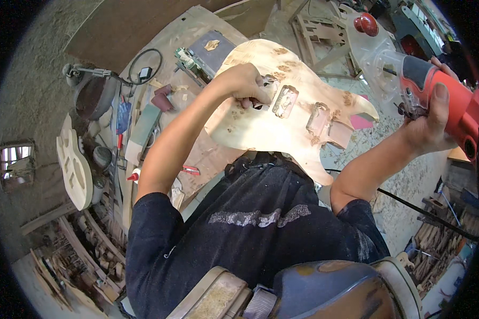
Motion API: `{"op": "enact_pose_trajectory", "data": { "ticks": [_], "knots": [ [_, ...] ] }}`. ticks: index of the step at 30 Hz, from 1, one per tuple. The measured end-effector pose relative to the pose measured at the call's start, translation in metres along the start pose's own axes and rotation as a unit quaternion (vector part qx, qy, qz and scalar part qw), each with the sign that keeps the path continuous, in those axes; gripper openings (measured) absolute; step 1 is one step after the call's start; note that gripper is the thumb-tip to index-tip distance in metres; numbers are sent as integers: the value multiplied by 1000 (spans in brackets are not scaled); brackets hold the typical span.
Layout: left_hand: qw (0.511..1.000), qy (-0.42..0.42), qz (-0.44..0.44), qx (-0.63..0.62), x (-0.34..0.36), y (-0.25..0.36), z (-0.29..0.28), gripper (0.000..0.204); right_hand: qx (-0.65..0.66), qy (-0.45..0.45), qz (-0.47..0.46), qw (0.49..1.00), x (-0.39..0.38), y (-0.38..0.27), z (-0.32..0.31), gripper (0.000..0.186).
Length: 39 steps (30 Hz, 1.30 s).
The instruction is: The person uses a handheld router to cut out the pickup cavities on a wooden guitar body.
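A pale wooden electric guitar body (261, 133) with dark burl spots and routed pockets lies in front of my torso, over the bench edge. My left hand (247, 87) is closed on it, the fingers curled down into a cavity near the middle; the fingertips are hidden there. Off to the right, my right hand (434, 114) grips a red and dark grey trim router (460, 98), raised clear of the wood. The router carries a clear teardrop-shaped base (370, 45) with a red round knob (365, 24). A black cord (410, 204) runs at the lower right.
The wooden workbench (197, 32) holds sandpaper (163, 98), a glue bottle (134, 174) and a looped black cable (146, 66). Another routed guitar body (74, 165) stands at left. Wood offcuts (85, 250) pile at lower left; a wooden frame (319, 32) stands at the back.
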<state>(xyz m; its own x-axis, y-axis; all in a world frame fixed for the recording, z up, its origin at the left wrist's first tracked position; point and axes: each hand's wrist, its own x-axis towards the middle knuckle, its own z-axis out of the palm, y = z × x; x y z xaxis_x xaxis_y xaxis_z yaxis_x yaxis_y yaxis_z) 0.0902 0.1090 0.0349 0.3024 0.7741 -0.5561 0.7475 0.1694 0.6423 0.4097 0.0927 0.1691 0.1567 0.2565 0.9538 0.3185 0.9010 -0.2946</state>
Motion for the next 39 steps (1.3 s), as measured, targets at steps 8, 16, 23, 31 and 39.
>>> {"op": "enact_pose_trajectory", "data": {
  "ticks": [8,16,23,31,39],
  "knots": [
    [1000,-24,-1,-5,1,-3,1,32,0,1,20,1000,-4,-3,4,62],
    [998,-52,-2,-34,0,2,-2,29,23,4,1,1000,-5,5,7,65],
    [998,-57,-7,-26,5,0,0,28,-6,-11,-9,1000,-5,-5,7,59],
    [997,-66,36,10,-3,-1,-4,26,-2,10,16,1000,-7,-7,4,58],
    [998,-33,45,11,1,-8,4,25,-12,45,22,999,-10,-7,10,59]
  ]
}}
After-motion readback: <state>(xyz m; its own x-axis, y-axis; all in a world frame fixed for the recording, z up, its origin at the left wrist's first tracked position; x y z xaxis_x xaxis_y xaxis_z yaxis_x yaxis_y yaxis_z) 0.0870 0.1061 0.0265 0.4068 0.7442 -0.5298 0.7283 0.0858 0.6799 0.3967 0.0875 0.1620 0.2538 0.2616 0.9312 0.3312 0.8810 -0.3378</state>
